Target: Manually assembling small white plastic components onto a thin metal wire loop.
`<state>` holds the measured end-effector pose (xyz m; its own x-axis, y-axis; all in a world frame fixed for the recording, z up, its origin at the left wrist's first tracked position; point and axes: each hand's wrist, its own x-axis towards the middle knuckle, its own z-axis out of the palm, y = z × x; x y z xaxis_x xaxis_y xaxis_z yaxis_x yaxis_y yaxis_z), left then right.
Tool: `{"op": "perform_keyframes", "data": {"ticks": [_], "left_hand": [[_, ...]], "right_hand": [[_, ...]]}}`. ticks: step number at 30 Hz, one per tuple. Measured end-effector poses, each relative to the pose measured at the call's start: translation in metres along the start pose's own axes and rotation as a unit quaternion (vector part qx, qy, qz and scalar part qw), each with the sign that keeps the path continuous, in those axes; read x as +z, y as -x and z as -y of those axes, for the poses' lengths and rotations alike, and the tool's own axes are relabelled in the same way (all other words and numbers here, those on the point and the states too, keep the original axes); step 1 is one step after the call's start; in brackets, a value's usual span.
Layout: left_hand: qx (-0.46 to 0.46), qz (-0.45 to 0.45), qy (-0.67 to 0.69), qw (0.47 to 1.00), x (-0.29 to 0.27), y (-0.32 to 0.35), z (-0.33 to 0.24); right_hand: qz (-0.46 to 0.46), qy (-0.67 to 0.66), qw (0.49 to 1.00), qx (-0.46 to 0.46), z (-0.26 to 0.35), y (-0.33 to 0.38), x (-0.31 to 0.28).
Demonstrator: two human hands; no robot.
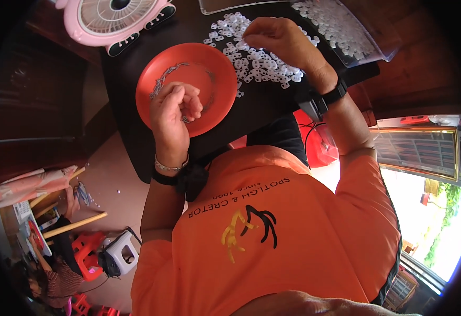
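Note:
My left hand [172,116] is over the near left part of a round orange-red plate [224,95], its fingers curled inward. What those fingers hold, if anything, is hidden. Thin grey metal pins that look like small nails [160,83] lie in a ring inside the plate. To the right, my right hand [288,46] hovers at a loose pile of small white plastic pieces with holes [264,67]. Its thumb and fingers are pinched together, pointing left; whatever is between the tips is too small to make out.
A clear plastic bin [387,55] full of similar white pieces stands at the far right of the dark table [125,100]. A pink fan [117,23] is at the far left. On the floor are red and white stools [122,253]; another person [62,279] is at lower left.

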<state>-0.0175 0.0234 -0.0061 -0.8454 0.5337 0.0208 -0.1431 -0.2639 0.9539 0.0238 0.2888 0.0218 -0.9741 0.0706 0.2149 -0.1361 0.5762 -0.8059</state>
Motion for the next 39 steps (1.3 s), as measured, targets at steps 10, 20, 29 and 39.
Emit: {"op": "perform_keyframes", "data": {"ticks": [10, 20, 29, 39], "left_hand": [[-0.014, 0.026, 0.065, 0.997, -0.007, -0.003, 0.01], [-0.016, 0.028, 0.088, 0.996, -0.01, -0.004, 0.007], [0.134, -0.112, 0.122, 0.977, -0.011, 0.001, 0.002], [0.118, -0.106, 0.126, 0.979, -0.014, -0.001, 0.004]], "right_hand": [[0.004, 0.009, 0.96, -0.281, 0.046, -0.007, 0.08], [0.005, 0.045, 0.964, -0.263, 0.039, -0.009, 0.083], [0.075, 0.168, 0.969, -0.166, 0.046, -0.019, 0.071], [0.13, 0.264, 0.938, -0.183, 0.022, -0.045, 0.113]]}}
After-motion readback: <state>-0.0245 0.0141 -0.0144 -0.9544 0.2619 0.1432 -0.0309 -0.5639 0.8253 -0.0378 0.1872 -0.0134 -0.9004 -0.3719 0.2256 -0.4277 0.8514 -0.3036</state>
